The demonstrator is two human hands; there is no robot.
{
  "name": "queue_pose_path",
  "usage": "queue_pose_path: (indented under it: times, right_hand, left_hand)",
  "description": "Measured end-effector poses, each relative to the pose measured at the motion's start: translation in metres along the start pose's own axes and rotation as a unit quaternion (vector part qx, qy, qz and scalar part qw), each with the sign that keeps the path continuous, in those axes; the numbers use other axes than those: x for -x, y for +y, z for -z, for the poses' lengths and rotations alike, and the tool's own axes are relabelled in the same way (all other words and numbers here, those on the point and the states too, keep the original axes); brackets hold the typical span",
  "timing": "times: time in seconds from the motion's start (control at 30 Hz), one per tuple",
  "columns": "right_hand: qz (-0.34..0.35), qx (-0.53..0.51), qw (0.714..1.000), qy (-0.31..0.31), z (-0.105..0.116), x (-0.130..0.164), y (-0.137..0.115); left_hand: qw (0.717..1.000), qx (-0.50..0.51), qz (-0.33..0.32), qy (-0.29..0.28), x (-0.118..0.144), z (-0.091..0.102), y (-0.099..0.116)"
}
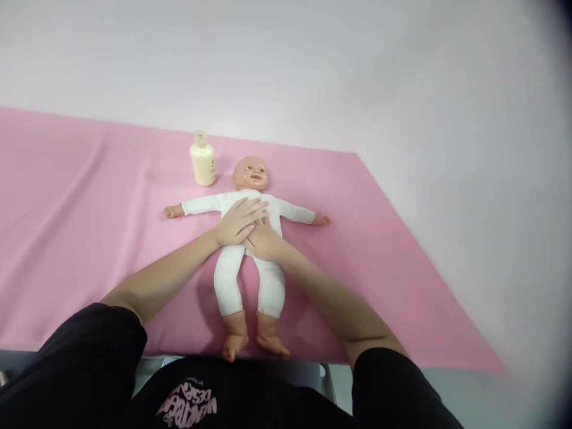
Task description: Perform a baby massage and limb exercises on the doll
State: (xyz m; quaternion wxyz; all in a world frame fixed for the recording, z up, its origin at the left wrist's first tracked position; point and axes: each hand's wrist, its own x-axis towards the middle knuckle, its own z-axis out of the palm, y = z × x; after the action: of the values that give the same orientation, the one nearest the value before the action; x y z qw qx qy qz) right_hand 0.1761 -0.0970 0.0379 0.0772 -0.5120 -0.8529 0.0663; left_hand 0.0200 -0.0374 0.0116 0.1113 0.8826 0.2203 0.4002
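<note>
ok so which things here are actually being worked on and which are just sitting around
In hand:
- doll, on its back on the sheet
- left hand, flat on the doll's belly
- right hand, on the belly, partly under the left hand

Lying about:
- cream bottle, upright beside the doll's head, untouched
- pink sheet under everything

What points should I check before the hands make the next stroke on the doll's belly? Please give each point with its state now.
1. Doll lies flat on its back, arms spread: ok.
2. Left hand rests open on the torso: ok.
3. Right hand touches the torso, partly under the left hand: ok.
4. Lotion bottle stands upright beside the doll's head, apart from the arms: ok.
5. Bottle cap closed: cannot tell.
6. Pink sheet smooth under the doll: ok; its feet reach the near edge.
</note>
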Motion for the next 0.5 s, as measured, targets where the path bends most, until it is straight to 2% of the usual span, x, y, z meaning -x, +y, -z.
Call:
queue_pose_path:
  times: [0.07,0.13,0.27,0.33,0.43,0.5]
  right_hand:
    - [0.095,-0.035,0.995,-0.002,-0.001,-0.001,0.002]
    - [0.148,-0.091,0.985,0.002,-0.001,-0.004,0.011]
    - [0.205,-0.141,0.969,0.012,0.003,-0.012,0.035]
    - [0.21,-0.144,0.967,0.014,0.005,-0.014,0.045]
    - [0.187,-0.15,0.971,0.022,0.006,-0.015,0.056]
    - [0.14,-0.148,0.978,0.043,0.003,-0.017,0.061]
  left_hand:
    - [0.996,-0.002,-0.038,-0.085,-0.001,0.005,0.0]
    - [0.992,0.002,-0.021,-0.124,-0.002,0.007,-0.001]
    - [0.989,0.004,0.102,-0.103,-0.005,0.008,-0.012]
    - [0.983,-0.006,0.156,-0.092,-0.004,0.007,-0.02]
    - [0.977,-0.021,0.202,-0.06,-0.001,0.002,-0.032]
    - [0.973,-0.033,0.224,-0.032,0.001,-0.001,-0.037]
